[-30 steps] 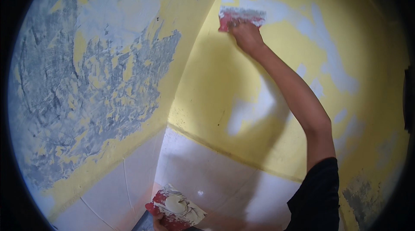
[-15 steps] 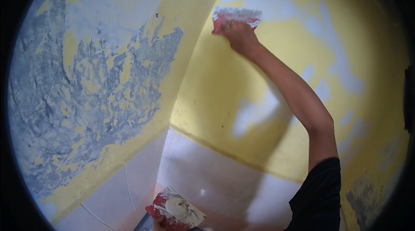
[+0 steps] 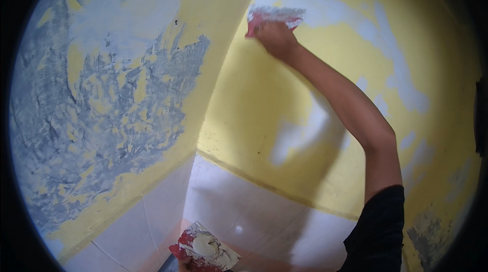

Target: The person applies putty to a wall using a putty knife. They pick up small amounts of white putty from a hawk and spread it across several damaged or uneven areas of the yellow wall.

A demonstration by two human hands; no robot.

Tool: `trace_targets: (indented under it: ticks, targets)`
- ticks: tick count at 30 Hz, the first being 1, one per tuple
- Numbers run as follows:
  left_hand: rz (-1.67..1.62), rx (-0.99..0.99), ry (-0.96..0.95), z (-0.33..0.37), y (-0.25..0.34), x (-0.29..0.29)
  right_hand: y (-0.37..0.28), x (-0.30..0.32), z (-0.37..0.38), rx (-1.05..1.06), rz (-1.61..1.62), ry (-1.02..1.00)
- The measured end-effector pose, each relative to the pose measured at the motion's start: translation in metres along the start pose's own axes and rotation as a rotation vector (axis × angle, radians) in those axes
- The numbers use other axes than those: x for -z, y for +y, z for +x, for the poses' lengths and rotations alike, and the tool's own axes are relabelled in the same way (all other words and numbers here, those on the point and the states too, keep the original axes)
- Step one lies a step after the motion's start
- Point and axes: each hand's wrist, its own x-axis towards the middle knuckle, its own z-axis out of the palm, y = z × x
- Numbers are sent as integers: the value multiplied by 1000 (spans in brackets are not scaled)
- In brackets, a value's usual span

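Right hand [image 3: 278, 39] up at the yellow wall [image 3: 284, 86] with a red scraper [image 3: 256, 22]; left hand [image 3: 184, 263] low with a loaded red spreader [image 3: 197, 255].
Right fingers closed around the scraper, its smeared blade topmost, just right of the wall corner, below pale filler patches [image 3: 338, 10]. Left fingers gripping the spreader's edge, mostly cut off by the lower rim; pale putty [image 3: 206, 245] heaped on its face, in front of the white tiles [image 3: 223, 190].
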Motion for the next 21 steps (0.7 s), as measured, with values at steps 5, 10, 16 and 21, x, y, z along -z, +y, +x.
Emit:
trace_targets:
  ticks: [5,10,16,21]
  targets:
    - [6,-18,57,3,-10,17,-40,61,34,-226,-122,-416]
    - [21,22,54,7,-22,12,41,69,31,-409,-307,-405]
    - [-11,-34,62,2,-23,22,-21,74,3,-323,20,-574]
    - [-55,-17,10,12,-32,45,7,96,35,-478,-210,-420]
